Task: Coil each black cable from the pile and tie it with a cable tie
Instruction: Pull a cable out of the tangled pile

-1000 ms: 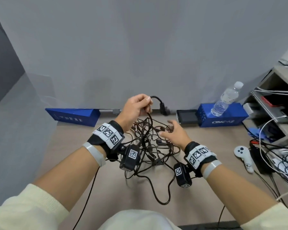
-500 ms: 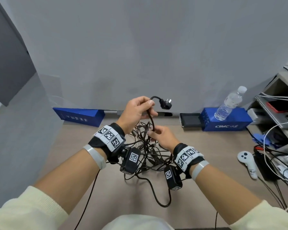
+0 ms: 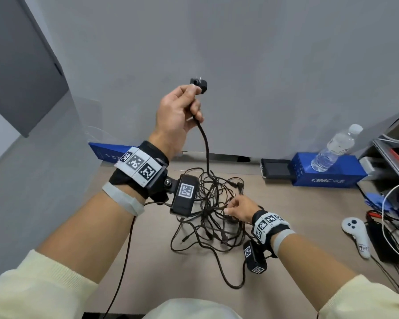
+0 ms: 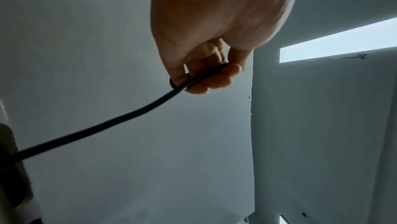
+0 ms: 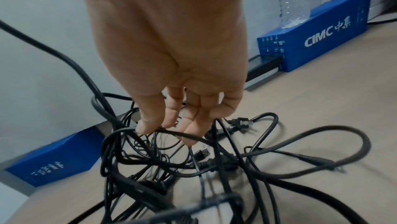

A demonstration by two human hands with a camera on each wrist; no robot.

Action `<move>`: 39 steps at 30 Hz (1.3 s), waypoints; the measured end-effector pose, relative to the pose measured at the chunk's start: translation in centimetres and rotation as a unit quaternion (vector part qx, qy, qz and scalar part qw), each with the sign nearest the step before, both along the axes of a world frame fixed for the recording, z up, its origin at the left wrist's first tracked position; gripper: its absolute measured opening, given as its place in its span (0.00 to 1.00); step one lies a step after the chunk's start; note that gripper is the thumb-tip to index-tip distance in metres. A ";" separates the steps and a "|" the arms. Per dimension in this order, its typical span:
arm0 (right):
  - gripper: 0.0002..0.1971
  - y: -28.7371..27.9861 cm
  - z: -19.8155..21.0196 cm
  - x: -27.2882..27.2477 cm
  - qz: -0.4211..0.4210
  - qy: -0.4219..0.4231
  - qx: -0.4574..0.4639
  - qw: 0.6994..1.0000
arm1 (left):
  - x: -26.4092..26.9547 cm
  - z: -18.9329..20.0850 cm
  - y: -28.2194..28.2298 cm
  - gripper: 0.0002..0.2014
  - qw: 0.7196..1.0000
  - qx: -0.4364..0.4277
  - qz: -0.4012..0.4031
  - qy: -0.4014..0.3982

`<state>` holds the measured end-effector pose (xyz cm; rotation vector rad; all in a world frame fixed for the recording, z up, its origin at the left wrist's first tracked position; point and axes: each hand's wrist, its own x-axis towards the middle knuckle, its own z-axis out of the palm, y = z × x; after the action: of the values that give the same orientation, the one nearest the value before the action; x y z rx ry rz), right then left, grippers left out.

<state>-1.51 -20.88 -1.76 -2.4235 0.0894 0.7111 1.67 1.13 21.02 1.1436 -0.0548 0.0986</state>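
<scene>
Within the left hand [image 3: 177, 116], the curled fingers hide the stretch of black cable [image 3: 205, 146] just below its plug [image 3: 199, 85]. Under the right hand [image 3: 238, 209], the pile [image 3: 207, 217] tangles too densely to trace single cables.

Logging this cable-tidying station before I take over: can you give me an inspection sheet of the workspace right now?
Surface: tan table, against a grey wall.
Job's things: tangled pile of black cables on the table; no cable ties seen.
Clutter: water bottle lying on a blue box; second blue box at left; white controller; small screen.
Grippers: left hand raised, gripping one cable just below its plug; right hand fingering the pile.
Cables: lifted cable runs down into the tangle; loose wires at right edge.
Surroundings: shelf at right.
</scene>
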 end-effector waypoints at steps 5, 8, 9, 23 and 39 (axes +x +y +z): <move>0.06 0.6 0.1 0.8 -0.010 -0.010 -0.033 0.999 | 0.1 -1.5 0.1 0.11 0.996 0.075 -0.040 0.033; 0.20 2.1 2.1 1.3 -0.008 -0.049 0.076 0.996 | 0.0 -3.1 -0.1 0.14 0.989 0.114 -0.071 0.057; 0.25 2.6 3.0 1.3 0.015 -0.054 0.120 0.991 | -0.1 -3.5 -0.1 0.15 0.987 0.125 -0.083 0.060; 0.32 4.9 9.2 2.4 -0.105 -0.334 0.159 0.923 | -1.2 -5.8 2.7 0.23 0.892 0.439 -0.103 0.028; 0.31 7.7 11.4 0.9 -0.069 -0.127 0.388 0.910 | -1.4 -5.3 0.9 0.03 0.985 0.092 -0.143 0.015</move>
<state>-0.62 -13.21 9.62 -1.6946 -0.1105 0.2727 0.23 2.07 15.67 1.3102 -0.2038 -0.1814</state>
